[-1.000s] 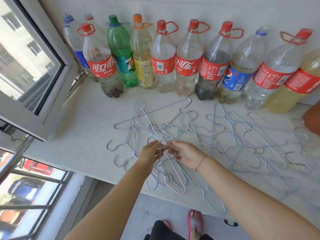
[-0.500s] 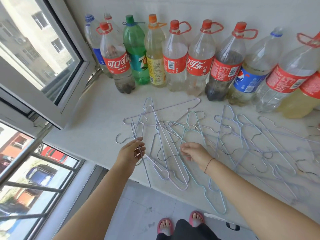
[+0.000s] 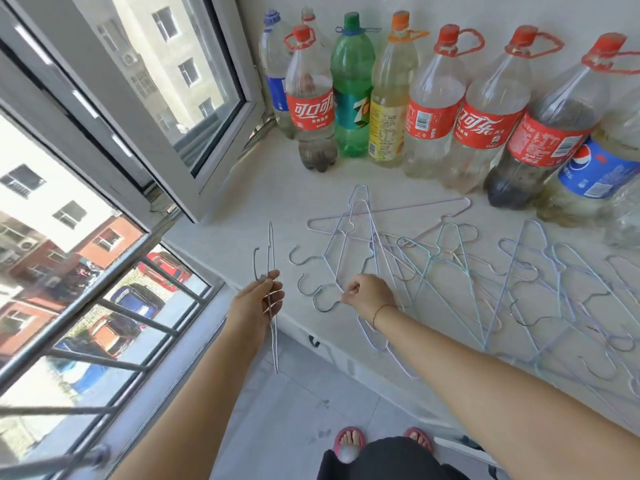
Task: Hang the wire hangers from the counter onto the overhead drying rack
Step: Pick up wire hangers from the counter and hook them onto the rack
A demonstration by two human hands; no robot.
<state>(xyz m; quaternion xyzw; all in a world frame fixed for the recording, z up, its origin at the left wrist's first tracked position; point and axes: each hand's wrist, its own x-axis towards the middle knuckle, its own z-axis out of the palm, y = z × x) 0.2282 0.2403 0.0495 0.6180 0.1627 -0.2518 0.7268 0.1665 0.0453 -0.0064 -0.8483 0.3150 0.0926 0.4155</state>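
Left hand closed around a single wire hanger, held clear of the counter just off its front edge; hanger seen nearly edge-on, long axis upright, hook at the top beside the fingers, lower end hanging down past the wrist. Right hand pinched shut on a wire of the hanger pile at the counter's front edge. Pile lies flat, spread from mid-counter toward the right edge, hangers crossing at mixed angles, several hooks pointing to the front edge. Row of plastic bottles stands along the back edge by the wall. Open window at the counter's left end.
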